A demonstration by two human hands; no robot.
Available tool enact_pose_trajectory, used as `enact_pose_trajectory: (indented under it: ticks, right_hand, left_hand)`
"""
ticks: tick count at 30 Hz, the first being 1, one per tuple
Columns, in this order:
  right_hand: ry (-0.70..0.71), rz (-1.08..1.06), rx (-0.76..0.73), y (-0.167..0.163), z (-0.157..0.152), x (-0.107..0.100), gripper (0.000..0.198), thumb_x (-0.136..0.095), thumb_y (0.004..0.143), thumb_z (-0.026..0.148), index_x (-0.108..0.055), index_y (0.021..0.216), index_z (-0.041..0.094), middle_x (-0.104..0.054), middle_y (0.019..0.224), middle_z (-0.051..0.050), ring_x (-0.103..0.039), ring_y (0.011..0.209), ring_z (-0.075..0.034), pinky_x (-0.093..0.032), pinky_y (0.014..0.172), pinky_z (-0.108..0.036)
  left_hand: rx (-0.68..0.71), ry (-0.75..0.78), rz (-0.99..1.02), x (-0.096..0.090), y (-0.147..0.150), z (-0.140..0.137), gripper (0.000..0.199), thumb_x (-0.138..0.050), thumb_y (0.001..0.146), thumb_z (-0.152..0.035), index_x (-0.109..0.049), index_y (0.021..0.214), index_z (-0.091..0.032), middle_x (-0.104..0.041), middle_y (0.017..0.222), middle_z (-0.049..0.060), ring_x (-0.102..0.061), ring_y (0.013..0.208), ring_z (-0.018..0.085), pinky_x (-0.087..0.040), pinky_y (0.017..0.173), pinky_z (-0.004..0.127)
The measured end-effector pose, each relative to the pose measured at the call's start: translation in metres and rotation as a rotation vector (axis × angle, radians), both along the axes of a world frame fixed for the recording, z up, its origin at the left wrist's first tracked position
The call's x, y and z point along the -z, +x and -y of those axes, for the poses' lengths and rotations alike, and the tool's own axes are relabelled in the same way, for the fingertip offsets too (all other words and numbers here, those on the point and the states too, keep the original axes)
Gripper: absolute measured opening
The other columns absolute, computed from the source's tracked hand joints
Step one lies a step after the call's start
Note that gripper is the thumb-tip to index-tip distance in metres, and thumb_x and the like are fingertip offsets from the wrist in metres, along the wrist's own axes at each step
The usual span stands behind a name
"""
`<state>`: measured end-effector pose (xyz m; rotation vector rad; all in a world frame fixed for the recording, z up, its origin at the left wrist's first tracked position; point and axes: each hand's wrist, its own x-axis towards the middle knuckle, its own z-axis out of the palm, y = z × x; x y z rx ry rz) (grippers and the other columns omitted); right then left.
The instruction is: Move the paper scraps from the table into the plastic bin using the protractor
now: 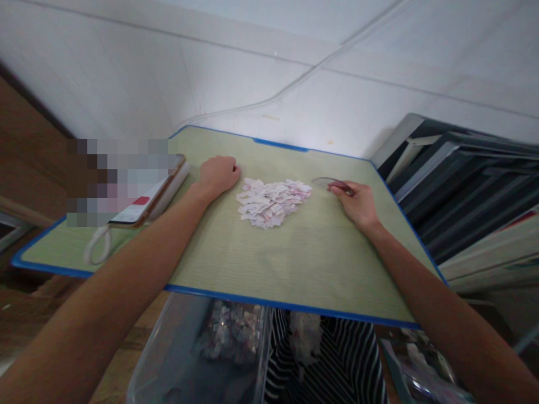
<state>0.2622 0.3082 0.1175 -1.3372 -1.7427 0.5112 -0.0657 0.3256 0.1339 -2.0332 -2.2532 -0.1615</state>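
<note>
A loose pile of small white and pinkish paper scraps [273, 202] lies on the pale green tabletop [269, 264]. Just left of the pile, my left hand [219, 174] rests on the table, fingers curled into a fist; nothing shows in it. On the other side, my right hand [357, 202] pinches a thin, curved, see-through piece with a dark reddish handle [334, 184]. Its clear tip reaches close to the right edge of the scraps, and its exact kind is unclear.
A phone in a brown-edged case [130, 213], with a white strap, leans at the table's left. Dark folded panels [455, 174] stand along the right. Below the front edge are a clear plastic bin [147, 348] with shiny bits and striped cloth [353, 359]. A white wall rises behind.
</note>
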Motion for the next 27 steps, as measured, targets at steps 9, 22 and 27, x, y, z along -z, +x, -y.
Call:
enact_pose_trajectory:
  ticks: [9, 22, 27]
  right_hand:
    - [-0.020, -0.020, -0.123, -0.006, 0.012, -0.005, 0.030, -0.070, 0.076, 0.049, -0.073, 0.080, 0.019, -0.077, 0.081, -0.007, -0.070, 0.078, -0.024, -0.055, 0.077, -0.038]
    - [0.243, 0.257, -0.429, -0.032, 0.045, -0.022, 0.036, -0.055, 0.095, 0.051, -0.072, 0.085, 0.021, -0.073, 0.084, -0.009, -0.066, 0.080, -0.023, -0.051, 0.076, -0.038]
    - [0.213, 0.370, -0.521, -0.023, 0.045, -0.028, 0.031, -0.055, 0.095, 0.044, -0.070, 0.082, 0.021, -0.071, 0.079, -0.008, -0.064, 0.075, -0.022, -0.050, 0.071, -0.036]
  left_hand:
    - [-0.004, 0.000, -0.008, 0.002, -0.002, -0.002, 0.049, -0.032, 0.091, -0.034, -0.071, 0.114, -0.017, -0.073, 0.115, 0.016, -0.066, 0.105, 0.031, -0.050, 0.081, 0.038]
    - [-0.005, -0.007, 0.000, -0.002, 0.003, 0.002, 0.048, -0.032, 0.090, -0.032, -0.071, 0.113, -0.016, -0.073, 0.116, 0.016, -0.066, 0.105, 0.030, -0.050, 0.081, 0.037]
    - [0.001, -0.004, 0.009, -0.001, 0.001, 0.002, 0.049, -0.032, 0.090, -0.033, -0.071, 0.115, -0.017, -0.073, 0.117, 0.016, -0.066, 0.106, 0.030, -0.050, 0.083, 0.038]
